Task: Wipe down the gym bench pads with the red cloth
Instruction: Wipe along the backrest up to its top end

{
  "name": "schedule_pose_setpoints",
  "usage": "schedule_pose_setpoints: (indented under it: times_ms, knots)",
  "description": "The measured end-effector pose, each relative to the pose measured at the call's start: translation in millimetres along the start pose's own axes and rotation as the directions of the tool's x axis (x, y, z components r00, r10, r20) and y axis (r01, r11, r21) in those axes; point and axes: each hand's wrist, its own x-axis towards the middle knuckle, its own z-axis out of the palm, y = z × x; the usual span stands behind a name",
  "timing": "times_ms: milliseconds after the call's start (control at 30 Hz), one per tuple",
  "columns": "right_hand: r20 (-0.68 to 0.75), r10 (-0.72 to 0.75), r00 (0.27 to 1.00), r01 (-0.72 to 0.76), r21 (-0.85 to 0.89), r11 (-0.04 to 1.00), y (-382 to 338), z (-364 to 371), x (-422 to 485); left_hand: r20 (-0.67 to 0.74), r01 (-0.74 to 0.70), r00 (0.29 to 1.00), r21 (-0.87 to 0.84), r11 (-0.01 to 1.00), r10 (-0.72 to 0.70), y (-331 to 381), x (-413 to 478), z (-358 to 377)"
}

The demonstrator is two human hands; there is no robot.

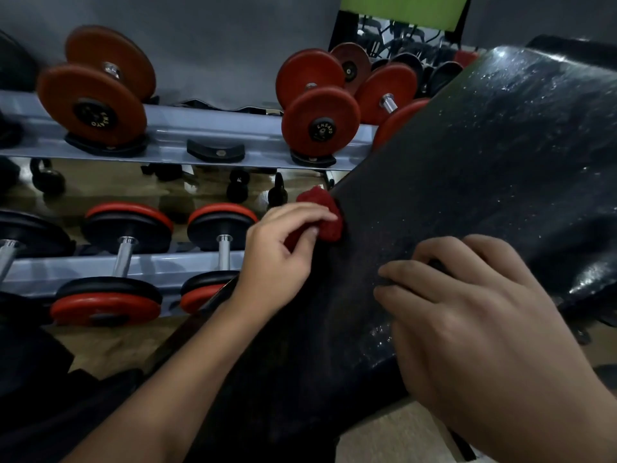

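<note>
- Black bench pad [467,162], filling the right half of the frame, slanting from upper right down to lower centre; glossy, speckled with pale droplets and streaks.
- Grey dumbbell rack [200,128] across the left half, two rails one above the other, just beside the pad's left edge and partly hidden behind it.
- Right hand [484,312] at lower right, very close to the camera; released, palm down on the pad, fingers loosely bent and spread, tips touching the surface, grasping nothing.
- Left hand [283,248] at centre, forearm reaching in from the lower left; fingers and thumb clenched around the red cloth [324,215], pressing it to the pad's left edge.
- Red dumbbells [320,121] on the upper rail, one at upper left, a cluster at upper centre, the rightmost cut off by the pad.
- Black-and-red dumbbells [127,228] on the lower rail at mid left, chrome handles pointing toward the camera.
- Black kettlebells [48,177] on the floor between the two rails.
- Red cloth, bunched into a wad, at frame centre, touching the pad's edge, mostly showing beyond the left fingertips.
</note>
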Motion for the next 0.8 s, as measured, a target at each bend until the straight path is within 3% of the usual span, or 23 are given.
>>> schedule_pose_setpoints:
  times_ms: [133, 333, 500, 700, 800]
  knots:
    - [-0.002, 0.010, 1.000, -0.010, -0.006, 1.000, -2, 0, 0, -0.020, 0.099, 0.995, -0.063, 0.993, -0.101, 4, 41, 15]
    - [-0.035, 0.007, 0.999, -0.007, 0.020, 1.000, -1, 2, -2, 0.018, -0.087, 0.996, 0.001, 0.996, 0.087, 8, -4, 5]
    - [-0.024, 0.008, 1.000, -0.008, 0.008, 1.000, -2, 3, -1, -0.007, 0.004, 1.000, 0.000, 1.000, -0.004, -3, 26, 8]
    - [-0.033, 0.015, 0.999, -0.014, 0.023, 1.000, -1, 2, -1, -0.009, -0.136, 0.991, 0.003, 0.991, 0.136, 18, -10, 14]
    - [-0.030, 0.007, 1.000, -0.006, 0.016, 1.000, 0, 2, -1, -0.007, -0.088, 0.996, 0.025, 0.996, 0.088, 3, 0, 6]
